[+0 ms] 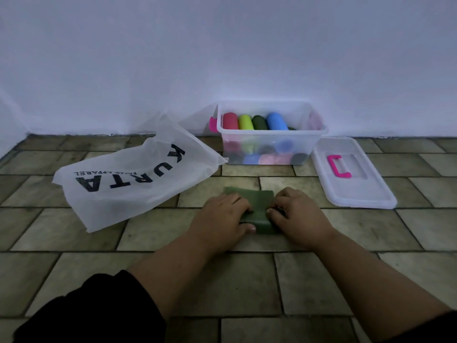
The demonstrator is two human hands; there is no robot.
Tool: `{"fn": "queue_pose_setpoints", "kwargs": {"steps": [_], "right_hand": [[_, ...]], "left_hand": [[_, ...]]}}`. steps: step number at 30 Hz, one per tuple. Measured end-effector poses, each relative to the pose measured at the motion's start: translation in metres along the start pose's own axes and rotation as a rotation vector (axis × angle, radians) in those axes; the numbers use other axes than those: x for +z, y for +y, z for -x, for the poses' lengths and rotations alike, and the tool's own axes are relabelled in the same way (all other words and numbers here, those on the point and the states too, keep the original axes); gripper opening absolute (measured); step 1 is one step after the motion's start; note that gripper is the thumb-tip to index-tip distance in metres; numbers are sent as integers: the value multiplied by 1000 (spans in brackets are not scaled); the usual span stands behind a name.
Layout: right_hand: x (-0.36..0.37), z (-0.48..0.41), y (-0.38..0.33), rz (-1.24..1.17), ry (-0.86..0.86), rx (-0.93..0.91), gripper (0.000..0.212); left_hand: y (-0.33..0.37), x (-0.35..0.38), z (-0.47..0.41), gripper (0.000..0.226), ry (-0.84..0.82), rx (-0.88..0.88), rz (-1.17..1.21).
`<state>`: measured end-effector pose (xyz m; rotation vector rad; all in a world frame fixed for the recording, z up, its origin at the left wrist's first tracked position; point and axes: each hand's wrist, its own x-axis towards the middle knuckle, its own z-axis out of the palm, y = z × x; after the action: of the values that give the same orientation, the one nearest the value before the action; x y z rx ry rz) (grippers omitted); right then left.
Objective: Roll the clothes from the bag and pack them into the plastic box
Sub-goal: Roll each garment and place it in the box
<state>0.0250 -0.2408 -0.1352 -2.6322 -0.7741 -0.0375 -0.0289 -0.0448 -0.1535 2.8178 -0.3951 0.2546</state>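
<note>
Both hands down on the green cloth, and the roll looks barely begun!
The left hand [222, 214] and right hand [294, 211] pinch the near end of the green cloth [257, 198] on the floor, fingers curled over the fold. The free flap lies flat beyond the fingertips, so the roll's long axis runs left to right and must travel away, toward the plastic box [319, 132] ahead. The right hand looks slightly nearer it.
</note>
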Motion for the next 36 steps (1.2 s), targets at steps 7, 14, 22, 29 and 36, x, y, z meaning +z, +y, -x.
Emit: {"fn": "queue_pose_setpoints", "kwargs": {"steps": [7, 14, 22, 29, 36], "right_hand": [[4, -7, -11, 157, -23, -115, 43], [-12, -39, -9, 41, -322, 172, 31], [-17, -22, -16, -330, -379, 336, 26], [-16, 3, -13, -997, -338, 451, 12], [-47, -28, 4, -1290, -248, 427, 22]], "left_hand": [[-8, -9, -31, 36, -103, -206, 71], [4, -28, -36, 52, 51, -881, 705], [34, -13, -42, 55, 3, -1018, 1111], [43, -4, -38, 41, 165, -951, 1369], [45, -33, -84, 63, 234, -650, 988]]}}
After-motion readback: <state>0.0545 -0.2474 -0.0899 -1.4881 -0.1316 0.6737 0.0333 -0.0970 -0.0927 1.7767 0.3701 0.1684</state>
